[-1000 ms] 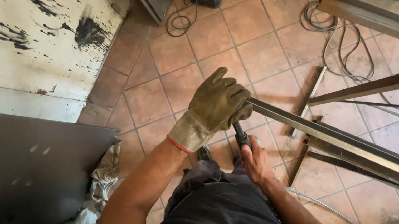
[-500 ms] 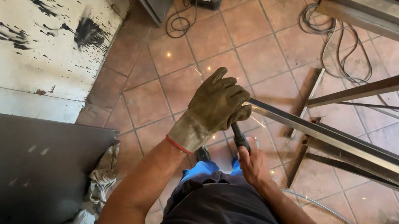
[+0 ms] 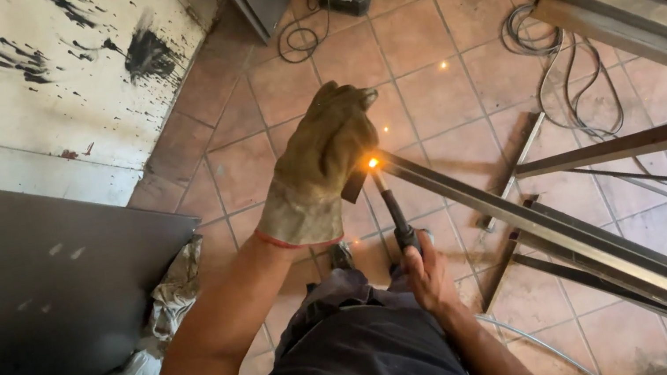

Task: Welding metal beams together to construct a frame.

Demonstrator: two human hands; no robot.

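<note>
Here, gloved left hand (image 3: 321,167) clamps the end of a steel bar (image 3: 574,239): stiff, likely heavy, hot near the glow. Bare right hand (image 3: 429,275) is closed around the welding rod holder (image 3: 398,220); best held low, away from sparks.

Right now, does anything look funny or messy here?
Yes. Only the left hand wears a glove; the right hand, holding the welding rod holder, is bare though sparks glow at the metal bar. Black paint splatters stain the white wall, and cables lie tangled on the tiled floor.
</note>
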